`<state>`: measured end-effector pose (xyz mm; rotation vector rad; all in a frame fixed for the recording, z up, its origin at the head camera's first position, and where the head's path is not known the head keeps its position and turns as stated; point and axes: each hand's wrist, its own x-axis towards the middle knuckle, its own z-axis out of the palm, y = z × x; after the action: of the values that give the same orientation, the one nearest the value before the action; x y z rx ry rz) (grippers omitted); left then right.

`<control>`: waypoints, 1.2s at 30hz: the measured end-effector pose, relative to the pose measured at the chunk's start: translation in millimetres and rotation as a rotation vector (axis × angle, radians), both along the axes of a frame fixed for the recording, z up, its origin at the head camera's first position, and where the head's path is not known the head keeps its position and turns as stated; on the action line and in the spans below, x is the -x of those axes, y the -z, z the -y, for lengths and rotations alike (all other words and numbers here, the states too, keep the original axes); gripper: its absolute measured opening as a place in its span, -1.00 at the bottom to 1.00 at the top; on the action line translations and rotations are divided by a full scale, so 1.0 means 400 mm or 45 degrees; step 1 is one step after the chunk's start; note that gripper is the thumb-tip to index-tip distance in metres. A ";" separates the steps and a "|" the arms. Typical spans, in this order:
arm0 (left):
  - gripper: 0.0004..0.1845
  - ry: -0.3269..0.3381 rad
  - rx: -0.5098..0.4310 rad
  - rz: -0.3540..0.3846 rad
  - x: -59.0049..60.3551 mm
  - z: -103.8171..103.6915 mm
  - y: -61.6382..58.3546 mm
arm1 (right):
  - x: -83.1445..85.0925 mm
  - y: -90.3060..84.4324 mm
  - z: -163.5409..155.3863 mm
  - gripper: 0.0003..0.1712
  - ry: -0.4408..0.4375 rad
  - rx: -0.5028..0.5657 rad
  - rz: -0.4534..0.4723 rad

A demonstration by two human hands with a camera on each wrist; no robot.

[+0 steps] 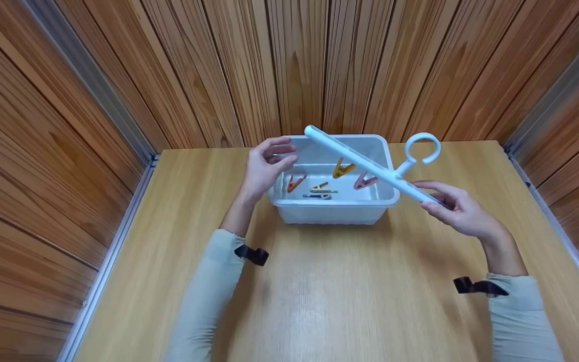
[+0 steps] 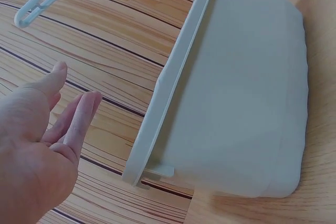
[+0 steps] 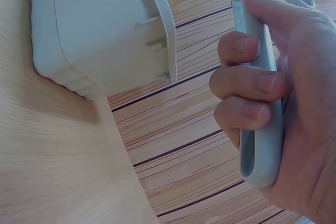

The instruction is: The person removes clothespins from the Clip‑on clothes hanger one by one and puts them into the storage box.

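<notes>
My right hand grips one end of a pale blue bar hanger with a ring hook, held slanting above a white plastic tub. A yellow clothes peg and a pink one hang from the bar. Inside the tub lie an orange peg and two more pegs. My left hand hovers open at the tub's left rim, holding nothing. The right wrist view shows my fingers curled round the bar. The left wrist view shows my open left hand beside the tub wall.
The tub stands at the far middle of a light wooden table. Wood-panelled walls close in on the back and both sides, with metal strips along the table's side edges.
</notes>
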<state>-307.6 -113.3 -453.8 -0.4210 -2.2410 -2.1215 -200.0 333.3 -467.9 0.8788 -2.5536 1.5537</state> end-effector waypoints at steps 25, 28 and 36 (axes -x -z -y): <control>-0.50 0.279 -0.023 -0.062 -0.051 0.027 0.044 | 0.032 -0.058 0.060 -0.50 -0.161 -0.078 -0.031; -0.51 0.333 -0.046 -0.091 -0.057 0.028 0.045 | 0.038 -0.061 0.072 -0.50 -0.181 -0.091 -0.036; -0.49 0.422 -0.114 -0.104 -0.075 0.026 0.042 | 0.047 -0.066 0.093 -0.50 -0.224 -0.098 -0.017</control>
<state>-277.8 -123.6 -470.6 -0.9135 -2.1456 -2.2911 -218.6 296.2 -441.3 1.1467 -2.6056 1.4927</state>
